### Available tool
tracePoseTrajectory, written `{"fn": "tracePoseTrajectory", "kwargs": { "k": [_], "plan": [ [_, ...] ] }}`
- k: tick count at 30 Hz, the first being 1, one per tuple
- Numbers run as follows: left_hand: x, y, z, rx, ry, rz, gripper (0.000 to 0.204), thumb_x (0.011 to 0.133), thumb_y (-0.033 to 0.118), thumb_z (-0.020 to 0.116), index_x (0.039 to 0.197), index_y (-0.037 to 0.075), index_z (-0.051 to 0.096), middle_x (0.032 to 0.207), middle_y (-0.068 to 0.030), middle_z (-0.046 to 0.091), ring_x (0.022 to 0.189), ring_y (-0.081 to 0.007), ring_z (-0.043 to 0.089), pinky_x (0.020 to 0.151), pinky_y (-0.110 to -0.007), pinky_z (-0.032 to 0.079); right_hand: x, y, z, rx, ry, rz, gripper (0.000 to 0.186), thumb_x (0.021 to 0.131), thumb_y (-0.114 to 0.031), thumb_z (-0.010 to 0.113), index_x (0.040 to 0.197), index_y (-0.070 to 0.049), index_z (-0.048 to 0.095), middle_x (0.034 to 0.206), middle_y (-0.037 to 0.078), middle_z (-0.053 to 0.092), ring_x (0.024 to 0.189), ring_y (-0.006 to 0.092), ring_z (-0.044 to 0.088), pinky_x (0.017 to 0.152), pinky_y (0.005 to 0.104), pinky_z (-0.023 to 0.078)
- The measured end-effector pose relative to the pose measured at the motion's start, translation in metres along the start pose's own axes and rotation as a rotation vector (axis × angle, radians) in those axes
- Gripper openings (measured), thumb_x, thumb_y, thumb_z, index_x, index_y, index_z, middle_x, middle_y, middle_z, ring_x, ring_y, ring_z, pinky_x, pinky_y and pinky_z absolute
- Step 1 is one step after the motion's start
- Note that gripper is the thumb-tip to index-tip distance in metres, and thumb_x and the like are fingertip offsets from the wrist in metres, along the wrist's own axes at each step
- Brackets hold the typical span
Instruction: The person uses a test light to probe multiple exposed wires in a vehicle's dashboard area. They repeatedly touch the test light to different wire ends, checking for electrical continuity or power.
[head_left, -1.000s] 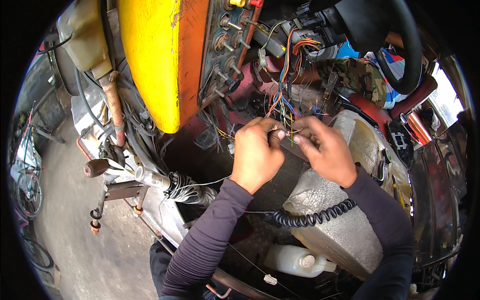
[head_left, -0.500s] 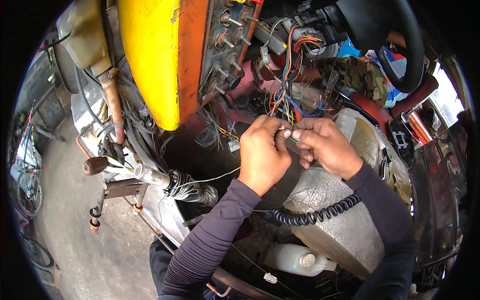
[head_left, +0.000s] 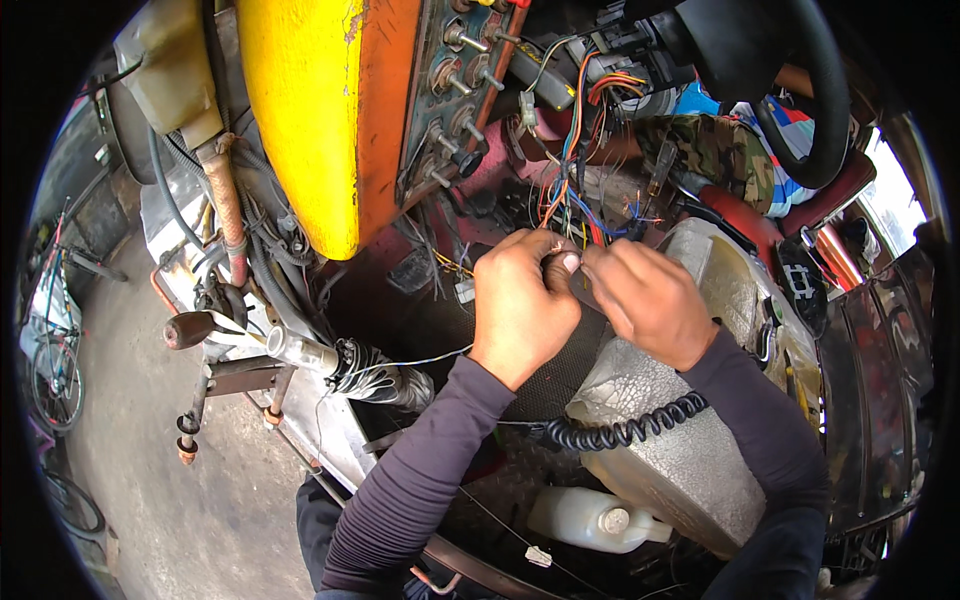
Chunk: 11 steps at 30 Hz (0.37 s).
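In the middle of the view my left hand (head_left: 525, 305) is closed in a pinch, thumb against the curled fingers, on a thin wire whose bare end is barely visible. Close beside it my right hand (head_left: 648, 298) is also closed, its fingertips pinched together at the same wire. What exactly lies between the right fingertips is too small to make out. Just beyond both hands hangs a bundle of coloured wires (head_left: 566, 165) in orange, blue, white and red, with several loose ends. A thin pale wire (head_left: 430, 358) runs leftward from under my left wrist.
A yellow and orange panel (head_left: 385, 110) with toggle switches stands at the upper left. The steering wheel (head_left: 835, 100) is at the upper right. Below my right forearm lie a black coiled cable (head_left: 630, 432), a silver padded cover (head_left: 690, 480) and a white plastic jug (head_left: 600, 520).
My right hand has turned over, its fingers now curled down toward the left fingertips. My left hand has shifted slightly left.
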<state>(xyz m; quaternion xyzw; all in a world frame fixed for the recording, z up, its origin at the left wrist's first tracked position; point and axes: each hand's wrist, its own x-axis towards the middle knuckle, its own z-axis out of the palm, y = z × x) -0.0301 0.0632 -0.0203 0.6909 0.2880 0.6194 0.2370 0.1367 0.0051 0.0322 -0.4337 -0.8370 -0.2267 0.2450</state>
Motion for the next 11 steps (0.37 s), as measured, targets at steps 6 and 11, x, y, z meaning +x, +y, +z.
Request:
{"fn": "tracePoseTrajectory", "kwargs": {
  "k": [6, 11],
  "plan": [
    [-0.008, -0.007, 0.0, -0.071, -0.023, -0.129, 0.015, 0.088, -0.001, 0.074, 0.103, 0.001, 0.078, 0.097, -0.0173, 0.076, 0.086, -0.0318, 0.075, 0.077, -0.038, 0.058, 0.0, 0.002, -0.006, 0.902, -0.176, 0.797, 0.009, 0.099, -0.002, 0.07, 0.104, 0.005, 0.071, 0.088, 0.004, 0.072, 0.074, 0.0111, 0.067, 0.069, 0.0268, 0.056],
    [-0.002, -0.025, -0.027, -0.25, -0.092, -0.231, 0.031, 0.09, -0.001, 0.075, 0.12, 0.004, 0.078, 0.119, -0.0162, 0.078, 0.109, -0.0288, 0.074, 0.099, -0.034, 0.055, -0.003, 0.015, -0.027, 0.799, -0.257, 0.669, 0.012, 0.102, 0.0, 0.066, 0.111, 0.003, 0.073, 0.094, 0.005, 0.075, 0.083, 0.01, 0.069, 0.08, 0.0283, 0.059]
  ]
}}
